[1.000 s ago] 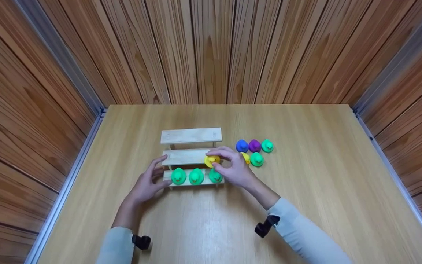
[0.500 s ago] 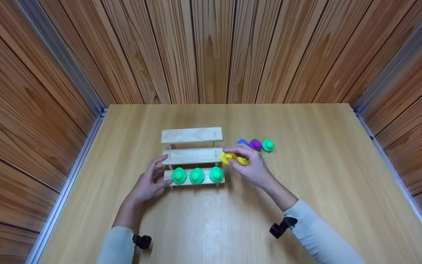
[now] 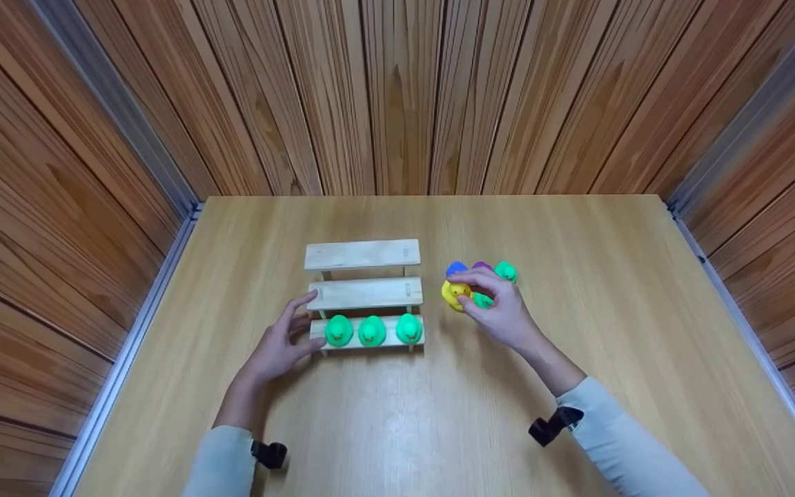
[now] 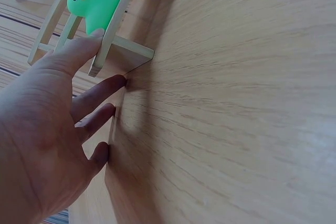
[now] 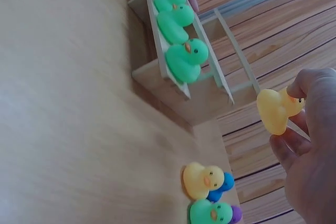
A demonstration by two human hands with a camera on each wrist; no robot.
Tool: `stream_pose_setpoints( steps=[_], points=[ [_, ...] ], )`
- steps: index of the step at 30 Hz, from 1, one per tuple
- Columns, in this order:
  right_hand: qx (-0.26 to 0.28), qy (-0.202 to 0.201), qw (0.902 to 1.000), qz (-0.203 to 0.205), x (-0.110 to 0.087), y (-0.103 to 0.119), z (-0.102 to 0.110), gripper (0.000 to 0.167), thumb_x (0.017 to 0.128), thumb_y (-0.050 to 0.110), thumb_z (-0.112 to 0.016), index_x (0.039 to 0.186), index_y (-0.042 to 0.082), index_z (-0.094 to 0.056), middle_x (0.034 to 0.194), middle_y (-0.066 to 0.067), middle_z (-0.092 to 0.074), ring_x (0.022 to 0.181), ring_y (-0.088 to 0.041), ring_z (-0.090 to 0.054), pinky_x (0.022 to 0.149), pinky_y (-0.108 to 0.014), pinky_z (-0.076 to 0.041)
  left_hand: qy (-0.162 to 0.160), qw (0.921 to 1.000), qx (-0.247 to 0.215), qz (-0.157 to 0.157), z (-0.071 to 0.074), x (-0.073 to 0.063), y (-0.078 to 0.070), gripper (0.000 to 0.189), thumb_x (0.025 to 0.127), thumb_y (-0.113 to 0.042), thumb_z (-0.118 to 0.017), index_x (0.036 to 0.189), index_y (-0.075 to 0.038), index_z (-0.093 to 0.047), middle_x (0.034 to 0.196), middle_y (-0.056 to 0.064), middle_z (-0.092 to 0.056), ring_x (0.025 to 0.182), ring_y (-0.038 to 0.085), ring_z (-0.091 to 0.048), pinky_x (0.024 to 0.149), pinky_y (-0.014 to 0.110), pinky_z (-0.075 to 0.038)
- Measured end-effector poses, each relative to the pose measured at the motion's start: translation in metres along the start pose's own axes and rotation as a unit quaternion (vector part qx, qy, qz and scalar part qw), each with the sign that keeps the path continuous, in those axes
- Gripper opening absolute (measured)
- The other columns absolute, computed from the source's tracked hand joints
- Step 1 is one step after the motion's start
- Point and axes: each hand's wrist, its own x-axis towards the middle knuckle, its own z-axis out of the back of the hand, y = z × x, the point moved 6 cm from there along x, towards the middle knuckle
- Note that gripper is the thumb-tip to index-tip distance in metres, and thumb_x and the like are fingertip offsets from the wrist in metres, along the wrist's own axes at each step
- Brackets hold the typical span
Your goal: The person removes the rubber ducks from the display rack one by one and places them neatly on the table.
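My right hand (image 3: 504,314) pinches a yellow rubber duck (image 5: 270,109) between thumb and fingers, held above the table near a small group of ducks. At the left end of a three-step wooden stand (image 3: 363,295), my left hand (image 3: 279,348) has its thumb touching the lowest step and its other fingers spread beside the stand. Three green rubber ducks (image 3: 372,331) sit in a row on that lowest step. The middle and top steps bear nothing. In the right wrist view, a second yellow duck (image 5: 203,180) stands on the table, hidden in the head view.
To the right of the stand, a blue duck (image 3: 455,268), a purple duck (image 5: 236,214) and two green ducks, one at the back (image 3: 506,270), stand close together, partly behind my right hand. Wood-panelled walls (image 3: 397,103) enclose the table (image 3: 646,310) at the back and sides.
My right hand has carried the yellow duck rightward, away from the middle step's right end to the duck group. The left hand and the stand have hardly moved.
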Motion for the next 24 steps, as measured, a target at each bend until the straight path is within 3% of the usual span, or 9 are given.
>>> stream_pose_setpoints(
  steps=[6,10,24],
  points=[
    [-0.011,-0.013,0.9996,-0.024,-0.005,-0.015,0.014,0.033,0.100,-0.009,-0.077,0.132,0.000,-0.079,0.135,-0.021,-0.077,0.124,0.002,-0.067,0.110,-0.014,-0.056,-0.001,1.0000,-0.002,-0.002,-0.001,0.000,0.001,0.085,0.107,-0.023,-0.080,0.173,-0.046,-0.031,0.182,0.017,-0.042,0.168,0.045,-0.044,0.136,0.072,-0.033],
    [-0.002,-0.030,0.9990,-0.034,-0.009,-0.024,0.024,0.032,0.099,-0.012,-0.076,0.130,-0.003,-0.079,0.136,-0.024,-0.077,0.123,0.008,-0.066,0.111,-0.014,-0.055,-0.005,0.9999,0.000,-0.013,0.000,-0.001,-0.002,0.086,0.106,-0.021,-0.081,0.174,-0.041,-0.032,0.180,0.021,-0.043,0.167,0.048,-0.045,0.136,0.073,-0.034],
    [0.014,-0.073,0.9957,-0.054,-0.026,-0.052,0.052,0.032,0.100,-0.013,-0.074,0.131,-0.004,-0.079,0.133,-0.029,-0.075,0.120,0.007,-0.067,0.109,-0.009,-0.054,-0.003,0.9998,-0.010,-0.014,0.001,-0.002,-0.004,0.086,0.106,-0.017,-0.081,0.174,-0.037,-0.033,0.180,0.022,-0.044,0.166,0.047,-0.046,0.135,0.072,-0.035]
  ],
)
